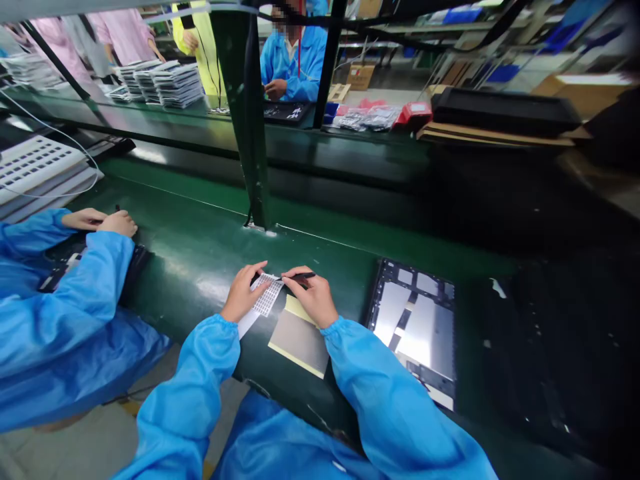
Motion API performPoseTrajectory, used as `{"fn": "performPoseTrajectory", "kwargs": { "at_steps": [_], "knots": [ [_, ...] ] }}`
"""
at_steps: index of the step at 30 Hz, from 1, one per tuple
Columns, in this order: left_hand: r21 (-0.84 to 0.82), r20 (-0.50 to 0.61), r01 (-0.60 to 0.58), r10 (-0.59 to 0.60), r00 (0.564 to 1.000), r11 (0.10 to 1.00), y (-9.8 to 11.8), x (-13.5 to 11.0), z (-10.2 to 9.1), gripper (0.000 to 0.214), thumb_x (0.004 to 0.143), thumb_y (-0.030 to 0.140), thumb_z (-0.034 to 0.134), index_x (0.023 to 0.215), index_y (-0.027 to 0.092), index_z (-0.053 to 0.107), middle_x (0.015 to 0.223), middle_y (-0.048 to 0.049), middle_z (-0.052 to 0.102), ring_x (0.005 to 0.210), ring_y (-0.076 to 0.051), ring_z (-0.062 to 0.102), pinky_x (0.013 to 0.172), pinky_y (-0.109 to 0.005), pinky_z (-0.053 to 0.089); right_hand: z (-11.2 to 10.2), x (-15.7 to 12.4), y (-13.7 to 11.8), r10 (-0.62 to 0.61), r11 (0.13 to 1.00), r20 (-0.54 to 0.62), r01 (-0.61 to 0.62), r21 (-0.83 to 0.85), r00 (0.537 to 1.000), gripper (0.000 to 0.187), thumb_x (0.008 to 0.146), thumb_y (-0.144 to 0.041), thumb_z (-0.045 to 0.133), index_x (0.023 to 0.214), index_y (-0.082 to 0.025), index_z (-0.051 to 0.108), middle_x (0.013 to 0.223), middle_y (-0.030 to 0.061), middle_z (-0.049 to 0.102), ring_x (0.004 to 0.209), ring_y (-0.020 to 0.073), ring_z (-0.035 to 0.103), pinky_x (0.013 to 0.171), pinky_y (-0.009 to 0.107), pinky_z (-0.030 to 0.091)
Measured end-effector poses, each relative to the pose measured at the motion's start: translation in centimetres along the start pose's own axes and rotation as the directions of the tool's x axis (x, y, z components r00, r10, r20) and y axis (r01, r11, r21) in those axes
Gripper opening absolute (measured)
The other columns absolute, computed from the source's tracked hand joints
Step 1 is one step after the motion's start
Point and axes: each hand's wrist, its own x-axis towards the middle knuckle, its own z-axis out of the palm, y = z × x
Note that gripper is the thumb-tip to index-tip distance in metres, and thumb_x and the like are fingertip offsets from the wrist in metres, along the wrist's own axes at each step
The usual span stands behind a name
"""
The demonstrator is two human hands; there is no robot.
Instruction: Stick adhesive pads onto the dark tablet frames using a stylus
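Note:
My left hand grips a white sheet of small dark-printed labels by its left side, the thumb lying over its face. A plain white strip shows below that sheet, by my left wrist. Pinched in my right hand are black tweezers, their tip at the upper right edge of the label sheet. Beneath my right wrist, a brownish translucent sheet with pale yellow edges lies on the green bench. To the right lies an opened tablet-like housing with silver plates, partly covered by my right sleeve.
A co-worker's hands work over a dark part at left. White trays are stacked behind them. A green post rises from the green bench. Dark stacked panels lie far right. Another person sits across.

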Motion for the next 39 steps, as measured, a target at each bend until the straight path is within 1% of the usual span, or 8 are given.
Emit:
{"fn": "performPoseTrajectory", "kwargs": {
  "at_steps": [3,7,11,13,15,18,23,39],
  "knots": [
    [0.008,-0.009,-0.021,0.021,1.000,1.000,-0.1,0.3,-0.5,0.041,0.093,0.030,0.063,0.132,0.027,0.056,0.105,-0.0034,0.066,0.101,-0.020,0.065,0.093,-0.038,0.053,-1.5,-2.1,-2.6,0.005,1.000,-0.056,-0.004,0.028,0.998,0.014,0.083,-0.037,0.075,0.083,-0.023,0.073,0.087,0.0044,0.078,0.084,0.0214,0.076,0.081,0.035,0.063],
    [-0.017,-0.082,-0.072,0.071,0.994,0.997,1.7,0.4,-2.4,0.041,0.092,0.029,0.063,0.132,0.026,0.057,0.130,-0.0094,0.060,0.125,-0.027,0.056,0.108,-0.048,0.046,-7.2,-8.9,-5.6,-0.015,1.000,-0.250,0.010,-0.023,0.968,0.007,0.083,-0.027,0.078,0.084,-0.024,0.072,0.087,0.0051,0.079,0.084,0.0226,0.077,0.075,0.037,0.064],
    [0.168,-0.284,-0.191,0.233,0.930,0.967,8.0,-1.6,-2.7,0.031,0.088,0.023,0.069,0.118,0.031,0.065,0.124,-0.0037,0.065,0.117,-0.027,0.063,0.103,-0.052,0.051,-13.5,-17.4,-5.6,-0.045,0.985,-0.571,-0.058,-0.160,0.820,0.012,0.079,-0.025,0.082,0.081,-0.023,0.070,0.083,0.0050,0.080,0.079,0.0252,0.078,0.074,0.042,0.066],
    [0.054,-0.182,-0.295,0.300,0.936,0.954,12.2,-3.5,-1.1,0.024,0.090,0.018,0.065,0.111,0.030,0.066,0.112,-0.0026,0.069,0.110,-0.024,0.066,0.096,-0.046,0.056,-15.4,-20.4,-5.0,-0.058,0.976,-0.675,-0.102,-0.195,0.735,0.013,0.078,-0.024,0.082,0.081,-0.022,0.069,0.082,0.0046,0.079,0.078,0.0247,0.078,0.071,0.041,0.066],
    [-0.115,0.025,-0.413,0.419,0.908,0.903,16.1,-5.1,1.7,0.023,0.091,0.015,0.063,0.111,0.027,0.066,0.109,-0.0035,0.071,0.109,-0.023,0.067,0.094,-0.042,0.058,-16.1,-21.9,-4.3,-0.061,0.975,-0.721,-0.114,-0.192,0.690,0.013,0.079,-0.021,0.081,0.082,-0.022,0.068,0.083,0.0040,0.078,0.078,0.0230,0.077,0.068,0.039,0.067],
    [-0.169,0.146,-0.456,0.480,0.865,0.874,19.5,-6.2,7.0,0.018,0.094,0.020,0.060,0.111,0.023,0.066,0.113,-0.0080,0.070,0.112,-0.025,0.066,0.093,-0.042,0.058,-16.0,-21.7,-3.7,-0.071,0.976,-0.711,-0.097,-0.193,0.699,0.012,0.082,-0.022,0.078,0.083,-0.022,0.066,0.086,0.0046,0.077,0.080,0.0219,0.076,0.069,0.039,0.067],
    [-0.105,0.237,-0.495,0.505,0.830,0.863,20.0,-4.9,12.3,0.012,0.098,0.020,0.053,0.093,0.020,0.064,0.095,-0.0063,0.067,0.091,-0.020,0.066,0.077,-0.034,0.057,-15.9,-19.8,-3.2,-0.103,0.983,-0.669,-0.026,-0.180,0.736,0.007,0.088,-0.025,0.072,0.086,-0.023,0.065,0.083,0.0022,0.075,0.078,0.0187,0.076,0.092,0.047,0.063],
    [-0.207,0.209,-0.481,0.519,0.829,0.852,19.1,-5.0,12.5,0.013,0.097,0.014,0.053,0.099,0.021,0.063,0.108,-0.0083,0.068,0.113,-0.023,0.066,0.095,-0.040,0.058,-16.0,-20.2,-2.4,-0.100,0.964,-0.633,-0.083,-0.253,0.768,0.005,0.088,-0.020,0.070,0.088,-0.024,0.067,0.085,0.0041,0.078,0.083,0.0217,0.077,0.096,0.051,0.061]
  ]
}}
